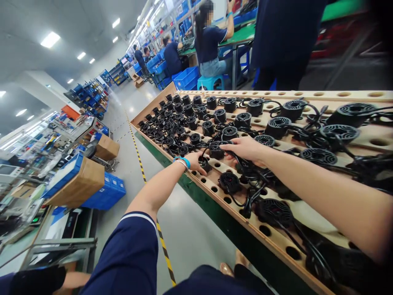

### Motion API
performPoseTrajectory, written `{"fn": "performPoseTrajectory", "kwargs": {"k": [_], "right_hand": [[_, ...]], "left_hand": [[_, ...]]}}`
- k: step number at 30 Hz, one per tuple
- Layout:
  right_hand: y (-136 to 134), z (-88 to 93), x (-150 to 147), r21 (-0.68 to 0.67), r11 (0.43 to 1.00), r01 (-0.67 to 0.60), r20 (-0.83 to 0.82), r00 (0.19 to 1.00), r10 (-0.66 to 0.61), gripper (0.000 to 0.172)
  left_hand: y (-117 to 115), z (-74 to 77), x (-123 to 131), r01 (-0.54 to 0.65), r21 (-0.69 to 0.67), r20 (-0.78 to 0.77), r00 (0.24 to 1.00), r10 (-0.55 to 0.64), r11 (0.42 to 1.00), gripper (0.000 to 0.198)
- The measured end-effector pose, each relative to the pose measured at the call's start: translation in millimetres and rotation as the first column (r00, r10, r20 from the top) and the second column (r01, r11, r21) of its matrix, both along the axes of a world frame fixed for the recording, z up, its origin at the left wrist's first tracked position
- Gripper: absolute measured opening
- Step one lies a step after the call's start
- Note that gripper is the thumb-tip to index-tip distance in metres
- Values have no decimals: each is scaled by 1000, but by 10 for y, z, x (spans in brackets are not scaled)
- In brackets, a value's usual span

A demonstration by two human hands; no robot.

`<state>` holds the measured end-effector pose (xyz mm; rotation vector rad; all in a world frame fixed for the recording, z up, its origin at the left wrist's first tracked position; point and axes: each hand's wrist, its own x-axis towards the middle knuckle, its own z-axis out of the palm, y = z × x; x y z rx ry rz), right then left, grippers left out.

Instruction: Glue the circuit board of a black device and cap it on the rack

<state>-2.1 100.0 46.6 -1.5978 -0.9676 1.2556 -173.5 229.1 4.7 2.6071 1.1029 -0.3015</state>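
Sleeve over open floor beside tray

Tray is tight: black round units and looped cables block low sideways passes. Room to come in from above or over the holed near strip. Left hand and right hand crowd each other.

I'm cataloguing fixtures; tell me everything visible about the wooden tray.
The long tray looks like pale wood, with a raised rim and rows of round holes. It runs diagonally from the lower right, above a dark green side. Black round units and cables crowd it. The left hand and right hand reach over it; whether either touches the wood is unclear.
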Motion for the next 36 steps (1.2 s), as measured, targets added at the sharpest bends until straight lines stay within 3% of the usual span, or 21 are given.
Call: {"fn": "performPoseTrajectory", "kwargs": {"k": [3,8,12,16,20,22,23,26,29,32,36], "right_hand": [[97,-54,-12,-12,999,-47,90,995,48,23],[325,-192,-103,65,985,-161,417,901,120,21],[437,-401,-108,92,972,-216,688,719,95,23],[428,-581,-145,-10,974,-228,833,537,135,25],[373,-596,-211,-157,972,-175,923,324,208,32],[316,-550,-219,-137,982,-133,944,281,170,32],[271,-520,-223,-66,988,-140,942,317,107,31],[68,-433,-294,246,943,-223,816,572,-77,35],[-163,-420,-474,322,914,-246,656,755,-28,41],[-281,-512,-692,266,948,-173,588,809,-17,39],[-204,-647,-927,161,974,-158,586,810,34,41]], "left_hand": [[31,31,-24,1,-56,19,1000,0,998,69],[60,66,-27,46,-127,21,999,-43,991,75],[135,142,-77,152,-181,-53,985,-164,972,52],[240,309,-210,335,-175,-90,931,-354,926,39],[352,453,-344,512,-187,-31,850,-526,838,39],[404,494,-388,512,-161,-35,852,-523,844,42],[425,508,-406,500,-137,-27,861,-507,855,42],[464,531,-459,434,-131,138,898,-417,891,41],[484,504,-482,436,-289,360,875,-326,852,48],[511,440,-434,566,-353,403,811,-424,745,38],[561,420,-331,719,-220,318,692,-648,659,18]]}}
